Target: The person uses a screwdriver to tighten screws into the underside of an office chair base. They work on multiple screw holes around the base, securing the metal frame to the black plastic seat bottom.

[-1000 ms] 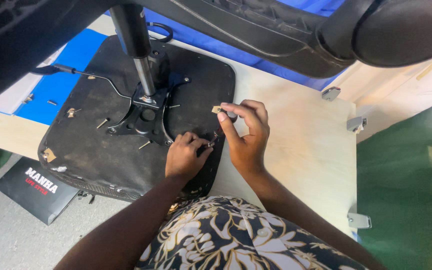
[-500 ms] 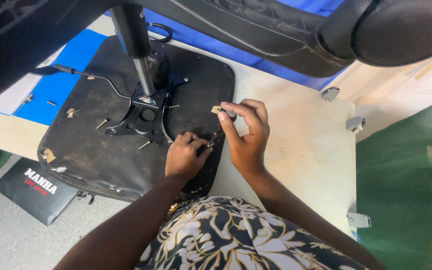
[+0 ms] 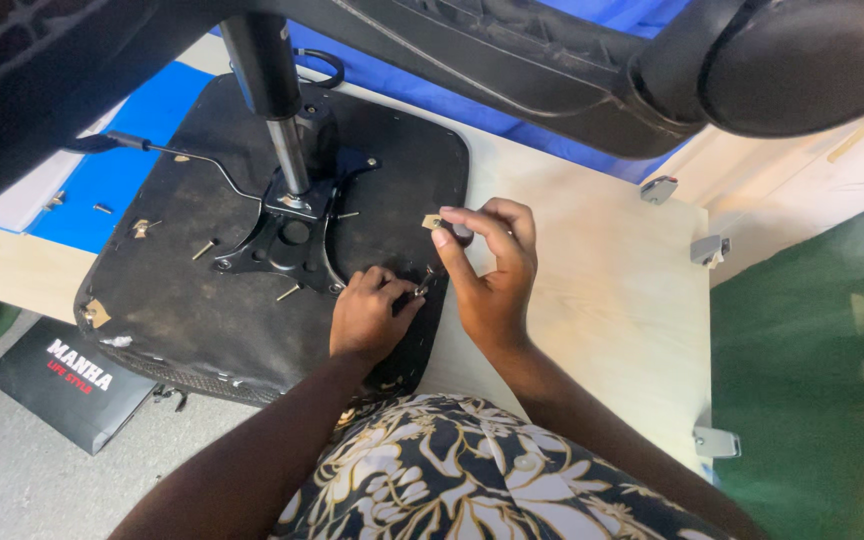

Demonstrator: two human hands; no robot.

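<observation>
A black rectangular bag (image 3: 67,385) with white and red lettering lay on the floor at lower left. The upturned chair seat (image 3: 182,290) rested on the pale tabletop (image 3: 602,310), its near right edge under both hands. The left hand (image 3: 367,315) was curled, its grip closed on a small screw (image 3: 420,291). The right hand (image 3: 492,265) arched, fingertips pinched narrowly around a small metal piece (image 3: 433,221).

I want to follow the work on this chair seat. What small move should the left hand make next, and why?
Probably keep turning the small screw with the left hand: its fingertips pinch it at the seat underside's edge, and it stands proud. The right hand rests beside it.
</observation>
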